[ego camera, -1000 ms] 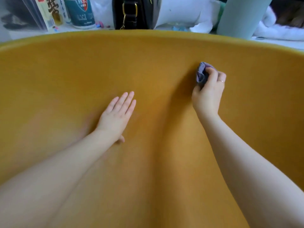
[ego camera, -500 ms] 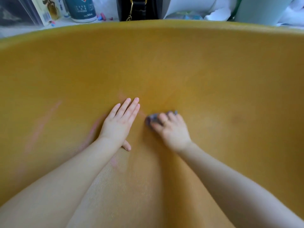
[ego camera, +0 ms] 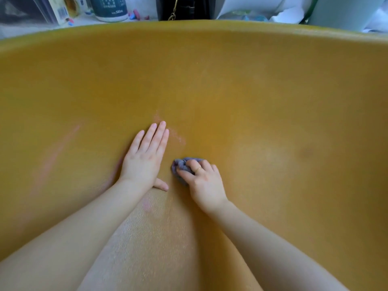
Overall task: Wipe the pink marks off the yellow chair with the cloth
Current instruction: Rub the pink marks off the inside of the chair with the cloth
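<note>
The yellow chair (ego camera: pixel 262 97) fills almost the whole view as a curved shell. Pink marks show on it: a long faint streak (ego camera: pixel 56 152) at the left, a small smudge (ego camera: pixel 147 204) below my left thumb, and a pale speckled trace (ego camera: pixel 174 135) beside my left fingertips. My left hand (ego camera: pixel 147 158) lies flat on the seat with straight fingers. My right hand (ego camera: pixel 201 181) grips a bunched purple-grey cloth (ego camera: pixel 181 164) and presses it on the chair just right of my left hand.
Behind the chair's top rim stand a dark teal tub (ego camera: pixel 110 7), a black bag with a gold chain (ego camera: pixel 180 7), a pale green cylinder (ego camera: pixel 344 11) and some small pink and blue bits (ego camera: pixel 136 14) on a white surface.
My right hand carried the cloth from high on the chair's back down to the seat beside my left hand, then a little lower. My left hand stayed flat in place.
</note>
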Available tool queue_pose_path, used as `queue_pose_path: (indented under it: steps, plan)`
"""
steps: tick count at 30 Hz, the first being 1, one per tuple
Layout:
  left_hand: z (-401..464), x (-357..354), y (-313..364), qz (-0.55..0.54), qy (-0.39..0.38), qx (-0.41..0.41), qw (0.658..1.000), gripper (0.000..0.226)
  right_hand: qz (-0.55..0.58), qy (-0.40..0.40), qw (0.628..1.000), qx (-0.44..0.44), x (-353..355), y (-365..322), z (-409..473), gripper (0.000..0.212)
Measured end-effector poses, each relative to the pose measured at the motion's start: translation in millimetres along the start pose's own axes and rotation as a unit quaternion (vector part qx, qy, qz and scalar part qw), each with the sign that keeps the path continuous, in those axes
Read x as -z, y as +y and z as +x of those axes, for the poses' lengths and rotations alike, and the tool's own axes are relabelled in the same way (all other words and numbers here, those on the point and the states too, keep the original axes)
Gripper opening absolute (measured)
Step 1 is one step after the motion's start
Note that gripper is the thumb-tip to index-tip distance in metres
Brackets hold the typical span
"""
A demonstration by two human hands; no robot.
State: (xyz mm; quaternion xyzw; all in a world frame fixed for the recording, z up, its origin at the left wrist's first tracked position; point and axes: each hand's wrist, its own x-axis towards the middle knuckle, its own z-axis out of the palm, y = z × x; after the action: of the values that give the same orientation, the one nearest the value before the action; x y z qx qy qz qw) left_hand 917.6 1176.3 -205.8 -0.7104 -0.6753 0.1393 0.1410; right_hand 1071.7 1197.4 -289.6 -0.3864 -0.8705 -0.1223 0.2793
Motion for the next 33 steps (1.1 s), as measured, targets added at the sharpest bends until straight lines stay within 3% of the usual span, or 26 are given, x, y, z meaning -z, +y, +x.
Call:
queue_pose_path:
  steps: [3,7,10,12,14,17,19,22,23,25,28,30,33]
  plan:
    - [-1,1,0,-0.001,-0.025,0.002,1.000,0.142,-0.067,0.005,0.995,0.068,22,30,28,0.031]
    - [1,-6,-1,0.005,-0.036,-0.003,0.999,0.140,-0.128,0.190,0.968,-0.101,56,93,87,0.027]
    - [4,-10,-1,0.005,-0.035,-0.004,0.999,0.142,-0.094,0.259,0.945,-0.177,49,93,98,0.032]
    - [4,-9,-1,0.005,-0.034,-0.006,0.999,0.142,-0.032,0.216,0.967,-0.135,28,70,76,0.028]
    - [2,-6,-1,0.003,-0.034,-0.002,0.999,0.142,0.032,0.114,0.992,-0.039,9,35,37,0.027]
    - [-2,3,2,0.011,-0.041,0.006,0.999,0.140,0.081,-0.010,0.997,0.004,6,-13,-10,0.029]
    - [-6,12,2,0.018,-0.053,0.006,0.998,0.136,0.075,-0.047,0.996,0.027,13,-28,-24,0.032]
    - [-27,15,-7,0.009,-0.071,0.012,0.997,0.129,0.023,-0.057,0.989,0.131,23,-8,-12,0.032]
    - [-37,14,-11,0.003,-0.080,0.011,0.997,0.127,0.002,-0.047,0.992,0.119,24,6,0,0.029]
    - [-59,12,-17,-0.009,-0.116,0.006,0.993,0.126,-0.016,-0.013,1.000,0.013,26,26,24,0.028]
    - [-82,6,-21,0.003,-0.158,-0.003,0.988,0.128,0.008,0.014,0.990,-0.144,18,6,24,0.029]
    - [-87,1,-22,0.023,-0.170,-0.008,0.985,0.131,0.057,-0.004,0.986,-0.158,13,-35,3,0.023]
    - [-88,-6,-22,0.035,-0.166,-0.014,0.985,0.131,0.110,-0.060,0.989,-0.076,26,-87,-38,0.029]
